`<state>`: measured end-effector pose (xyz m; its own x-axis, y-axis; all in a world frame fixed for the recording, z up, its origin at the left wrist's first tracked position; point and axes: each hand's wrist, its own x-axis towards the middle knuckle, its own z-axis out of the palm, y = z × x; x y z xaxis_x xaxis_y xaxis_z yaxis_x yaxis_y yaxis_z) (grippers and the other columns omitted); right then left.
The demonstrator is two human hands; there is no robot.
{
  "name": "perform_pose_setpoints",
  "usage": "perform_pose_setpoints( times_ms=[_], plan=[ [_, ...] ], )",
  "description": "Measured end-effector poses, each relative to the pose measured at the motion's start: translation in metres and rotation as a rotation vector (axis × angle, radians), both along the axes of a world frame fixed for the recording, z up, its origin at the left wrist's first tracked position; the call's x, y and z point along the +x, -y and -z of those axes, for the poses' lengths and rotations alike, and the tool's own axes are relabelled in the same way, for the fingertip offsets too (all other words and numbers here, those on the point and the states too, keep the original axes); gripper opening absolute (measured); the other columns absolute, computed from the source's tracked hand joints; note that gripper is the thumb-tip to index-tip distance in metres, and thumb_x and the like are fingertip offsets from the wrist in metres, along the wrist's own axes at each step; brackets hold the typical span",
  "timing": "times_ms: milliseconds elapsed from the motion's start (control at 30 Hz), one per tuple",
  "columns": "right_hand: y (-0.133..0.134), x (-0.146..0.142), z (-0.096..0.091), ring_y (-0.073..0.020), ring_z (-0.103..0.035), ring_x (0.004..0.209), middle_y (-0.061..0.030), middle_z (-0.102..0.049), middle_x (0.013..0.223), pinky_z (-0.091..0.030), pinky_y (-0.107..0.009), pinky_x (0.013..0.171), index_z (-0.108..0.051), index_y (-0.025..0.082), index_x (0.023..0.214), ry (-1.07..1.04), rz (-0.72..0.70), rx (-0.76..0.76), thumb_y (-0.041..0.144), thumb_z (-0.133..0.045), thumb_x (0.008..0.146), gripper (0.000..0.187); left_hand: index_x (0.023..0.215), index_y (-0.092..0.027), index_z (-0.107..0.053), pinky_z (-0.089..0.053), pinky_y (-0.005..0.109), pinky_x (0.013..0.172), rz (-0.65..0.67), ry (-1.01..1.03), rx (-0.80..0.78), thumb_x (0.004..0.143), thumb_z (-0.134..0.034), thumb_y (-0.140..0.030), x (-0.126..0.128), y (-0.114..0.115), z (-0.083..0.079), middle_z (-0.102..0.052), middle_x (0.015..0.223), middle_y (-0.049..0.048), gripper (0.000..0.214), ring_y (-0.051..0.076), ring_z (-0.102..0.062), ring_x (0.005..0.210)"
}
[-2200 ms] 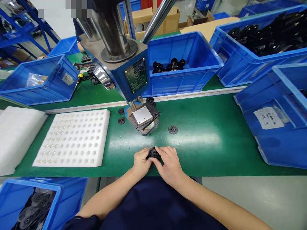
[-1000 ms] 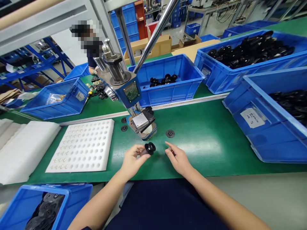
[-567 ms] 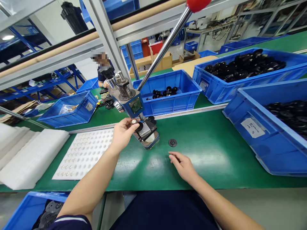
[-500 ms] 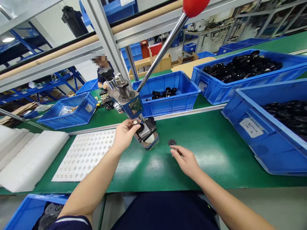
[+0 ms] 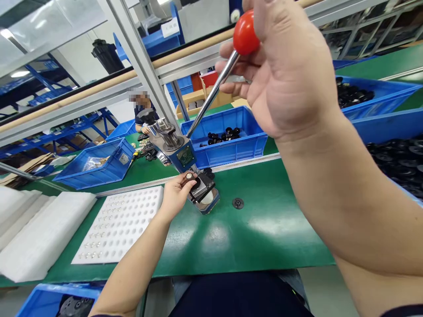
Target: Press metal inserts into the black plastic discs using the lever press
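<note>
My left hand (image 5: 176, 196) pinches a small dark round part with a pale round centre (image 5: 189, 176) at the bench press (image 5: 180, 152). The part is beside the metal fixture block (image 5: 199, 190), under the press head; my fingers hide some of it. My right hand (image 5: 287, 75) is raised high, wrapped around the red ball knob (image 5: 245, 33) of the press lever (image 5: 213, 94), with several fingers behind the rod. A black slotted disc (image 5: 238, 203) lies flat on the green bench (image 5: 257, 237), right of the press base.
A white foam tray (image 5: 109, 259) with small metallic pieces lies left of the press. Blue bins (image 5: 228, 154) with black parts line the back and right. White foam sheets (image 5: 56, 233) are stacked at far left. Across the bench, a person (image 5: 142, 112) sits behind a metal post (image 5: 132, 42).
My right hand has gone from near the black disc up to the red knob. The lever's knob stands slightly lower and farther left in view. My left hand stays at the press.
</note>
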<state>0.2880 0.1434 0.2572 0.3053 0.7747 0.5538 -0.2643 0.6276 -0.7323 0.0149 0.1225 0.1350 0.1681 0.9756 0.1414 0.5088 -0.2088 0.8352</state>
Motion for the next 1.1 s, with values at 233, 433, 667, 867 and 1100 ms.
perform_pose_setpoints(
  times_ms=[233, 433, 667, 867, 1100],
  plan=[
    [0.012, -0.001, 0.023, -0.0076, -0.064, 0.058, 0.0094, -0.053, 0.058, -0.049, -0.022, 0.049, -0.048, 0.022, 0.079, -0.118, 0.112, 0.040, 0.021, -0.042, 0.101, 0.023, 0.100, -0.015, -0.075, -0.056, 0.036, 0.088, 0.000, 0.041, -0.048, 0.079, -0.070, -0.031, 0.002, -0.003, 0.009, -0.079, 0.101, 0.0092, 0.027, 0.025, -0.073, 0.095],
    [0.025, 0.008, 0.061, -0.0085, -0.067, 0.061, 0.0099, -0.058, 0.058, -0.055, -0.028, 0.058, -0.052, 0.020, 0.074, -0.144, 0.170, 0.054, 0.014, -0.044, 0.096, 0.024, 0.096, -0.015, -0.076, -0.056, 0.036, 0.085, -0.038, 0.105, -0.071, 0.077, -0.071, -0.029, 0.009, -0.006, 0.012, -0.079, 0.097, 0.0096, 0.024, 0.026, -0.073, 0.092],
    [0.034, 0.009, 0.090, -0.0175, -0.071, 0.065, 0.0021, -0.066, 0.064, -0.061, -0.039, 0.063, -0.059, 0.017, 0.072, -0.182, 0.210, 0.021, 0.003, -0.045, 0.084, 0.023, 0.096, -0.015, -0.077, -0.056, 0.035, 0.086, -0.039, 0.095, -0.095, 0.078, -0.071, -0.029, 0.008, -0.006, 0.012, -0.079, 0.100, 0.0096, 0.024, 0.025, -0.073, 0.094],
    [0.040, -0.001, 0.127, -0.0263, -0.072, 0.062, -0.0031, -0.066, 0.059, -0.057, -0.041, 0.056, -0.063, 0.014, 0.060, -0.224, 0.319, 0.047, 0.004, -0.047, 0.073, 0.023, 0.101, -0.015, -0.077, -0.056, 0.035, 0.086, -0.023, 0.068, -0.090, 0.080, -0.071, -0.029, 0.006, -0.007, 0.013, -0.079, 0.101, 0.0094, 0.026, 0.025, -0.073, 0.095],
    [0.046, -0.010, 0.148, -0.0260, -0.072, 0.065, -0.0015, -0.067, 0.062, -0.058, -0.043, 0.061, -0.067, 0.017, 0.065, -0.172, 0.415, -0.010, 0.013, -0.051, 0.073, 0.019, 0.100, -0.015, -0.077, -0.055, 0.036, 0.088, -0.014, 0.045, -0.065, 0.080, -0.072, -0.031, 0.002, -0.008, 0.014, -0.078, 0.103, 0.0100, 0.026, 0.025, -0.072, 0.096]
  ],
)
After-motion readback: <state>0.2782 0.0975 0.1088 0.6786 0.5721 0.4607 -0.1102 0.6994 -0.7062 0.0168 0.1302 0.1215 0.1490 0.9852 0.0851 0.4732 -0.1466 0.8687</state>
